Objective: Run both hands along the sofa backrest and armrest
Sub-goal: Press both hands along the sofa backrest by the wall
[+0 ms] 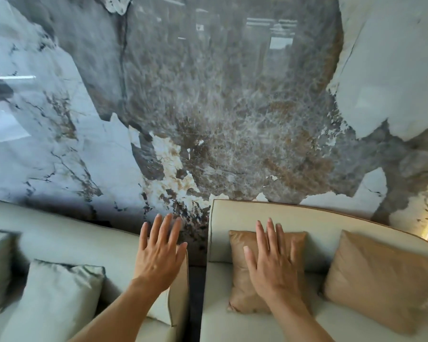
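sofa backrest [282, 213]: pale green, at 5 o'clock in my view, top edge running from centre out to 3 o'clock against the marble wall [208, 107].
armrest [181, 280]: end of the second sofa section [72, 238] at 7 o'clock, just beside the dark gap [197, 280] between the two.
left hand [158, 255]: fingers spread, palm down, empty, over the armrest end; I can't tell if it touches.
right hand [272, 257]: fingers splayed and flat, gripping nothing, in front of the tan cushion [240, 280] leaning on the backrest.
why flat: I judge open palms suit a sweep along upholstery, not a grasp.
progress: looks like the start, contact unconfirmed.
other cushions: second tan cushion [381, 280] at 4 o'clock, grey-green cushion [59, 297] at 8 o'clock.
writing: none I can read; wall shows only blurred reflections.
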### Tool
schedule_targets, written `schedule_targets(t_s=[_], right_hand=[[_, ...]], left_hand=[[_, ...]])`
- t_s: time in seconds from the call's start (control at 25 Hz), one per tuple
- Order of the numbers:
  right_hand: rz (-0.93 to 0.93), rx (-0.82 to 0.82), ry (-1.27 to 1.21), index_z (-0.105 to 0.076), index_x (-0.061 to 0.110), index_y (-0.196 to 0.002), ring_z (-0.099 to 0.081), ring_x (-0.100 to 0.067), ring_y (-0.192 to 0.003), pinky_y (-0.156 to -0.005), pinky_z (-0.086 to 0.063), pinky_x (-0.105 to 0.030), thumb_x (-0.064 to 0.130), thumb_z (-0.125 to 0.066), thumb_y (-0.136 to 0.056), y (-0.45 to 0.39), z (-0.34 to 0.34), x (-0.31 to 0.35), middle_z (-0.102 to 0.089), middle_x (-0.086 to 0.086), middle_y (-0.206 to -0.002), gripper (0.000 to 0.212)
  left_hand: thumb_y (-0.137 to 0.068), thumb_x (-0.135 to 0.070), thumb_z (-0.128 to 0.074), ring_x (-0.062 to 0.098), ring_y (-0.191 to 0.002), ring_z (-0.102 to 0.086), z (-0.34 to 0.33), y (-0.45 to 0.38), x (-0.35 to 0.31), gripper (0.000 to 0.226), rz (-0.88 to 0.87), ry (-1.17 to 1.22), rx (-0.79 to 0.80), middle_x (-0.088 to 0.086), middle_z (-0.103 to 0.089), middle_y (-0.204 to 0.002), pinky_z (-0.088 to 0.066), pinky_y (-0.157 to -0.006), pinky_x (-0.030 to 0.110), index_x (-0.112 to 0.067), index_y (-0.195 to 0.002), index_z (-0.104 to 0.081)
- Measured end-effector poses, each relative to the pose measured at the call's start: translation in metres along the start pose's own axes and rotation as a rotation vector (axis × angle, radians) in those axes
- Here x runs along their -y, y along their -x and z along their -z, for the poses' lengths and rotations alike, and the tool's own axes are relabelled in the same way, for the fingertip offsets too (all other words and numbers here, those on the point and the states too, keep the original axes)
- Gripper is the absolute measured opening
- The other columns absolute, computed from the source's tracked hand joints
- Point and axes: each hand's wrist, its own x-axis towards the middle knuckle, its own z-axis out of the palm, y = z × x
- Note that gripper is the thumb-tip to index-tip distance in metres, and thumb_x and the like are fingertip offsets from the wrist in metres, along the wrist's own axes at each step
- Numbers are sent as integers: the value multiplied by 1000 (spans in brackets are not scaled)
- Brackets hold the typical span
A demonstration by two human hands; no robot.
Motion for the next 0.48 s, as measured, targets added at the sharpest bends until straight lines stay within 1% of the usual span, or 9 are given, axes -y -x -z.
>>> schedule_targets(t_s=[0.08, 0.2, 0.28, 0.4, 0.48], right_hand=[[-1, 2, -33, -37, 19, -145, -36, -30, -138, -106, -31, -58, 50, -30, -89, 1, 1, 12, -35, -9, -153, 64], [30, 12, -75, -33, 21, -147, -32, -30, -140, -108, -28, -58, 52, -27, -90, 6, -3, 39, -31, -7, -155, 65], [75, 8, -102, -32, 21, -147, -32, -30, -140, -108, -27, -58, 53, -25, -91, 10, -10, 63, -31, -7, -155, 65], [116, 18, -154, -29, 21, -148, -28, -28, -141, -109, -23, -57, 54, -20, -93, 18, -22, 108, -29, -5, -156, 65], [149, 32, -181, -31, 19, -147, -29, -28, -141, -109, -24, -59, 52, -27, -92, 25, -31, 145, -31, -7, -155, 64]], left_hand=[[-91, -47, -26, 35, -140, -31, 12, 8, 12, 64, 13, -2, -2, 16, -44, -148, -25, -113, 58, -11, -140, -45], [-88, -43, -33, 37, -137, -36, 28, 25, 40, 63, 30, -29, -20, 17, -46, -145, -30, -109, 61, -9, -138, -47], [-87, -42, -34, 38, -137, -37, 36, 37, 64, 63, 66, -48, -25, 17, -46, -145, -30, -109, 61, -9, -139, -47], [-88, -43, -31, 36, -140, -32, 45, 59, 106, 64, 126, -39, -23, 16, -42, -148, -24, -112, 58, -11, -143, -41], [-88, -43, -30, 37, -140, -32, 47, 74, 141, 65, 155, -51, -21, 16, -41, -149, -24, -113, 58, -12, -144, -39]])
